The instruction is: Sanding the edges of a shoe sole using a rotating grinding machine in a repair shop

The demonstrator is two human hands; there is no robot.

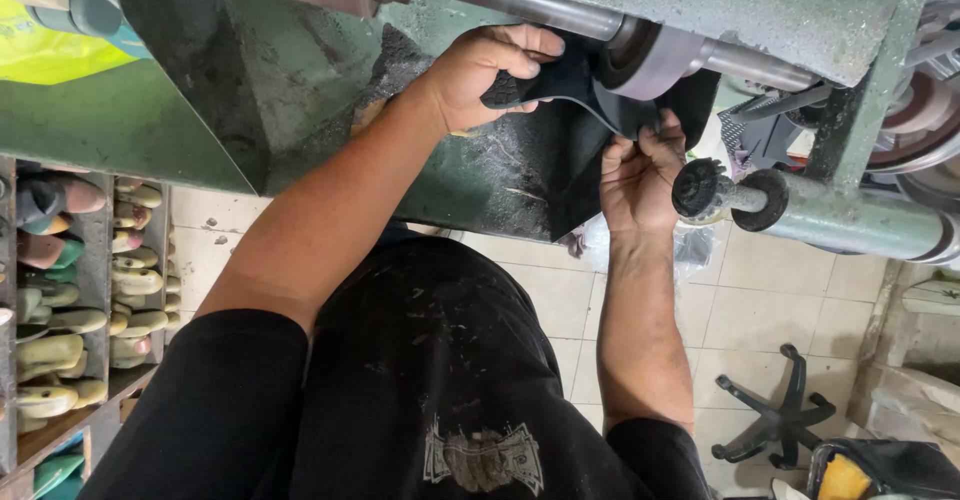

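Left hand (pixel 485 75) and right hand (pixel 638 175) clamp curved black sole (pixel 580 95) | pressed against smooth grey wheel (pixel 650 60)

Grinding wheel (pixel 645 60) and steel shaft (pixel 520 0) close above, green machine body (pixel 270 70) blocking left, brush spindle (pixel 715 192) crowding right, open tiled floor (pixel 760 300) below

Floor: pale square tiles (pixel 760 305) with dark grout, dusty, lower right of the frame.
Shelving: wooden rack (pixel 100 260) at left edge, compartments packed with shoe lasts (pixel 135 282) in cream, pink and green.
Furniture: black star-shaped chair base (pixel 775 410) on the tiles, lower right.
Upper left: yellow-green bag (pixel 50 45).
Light: even, soft shadows.
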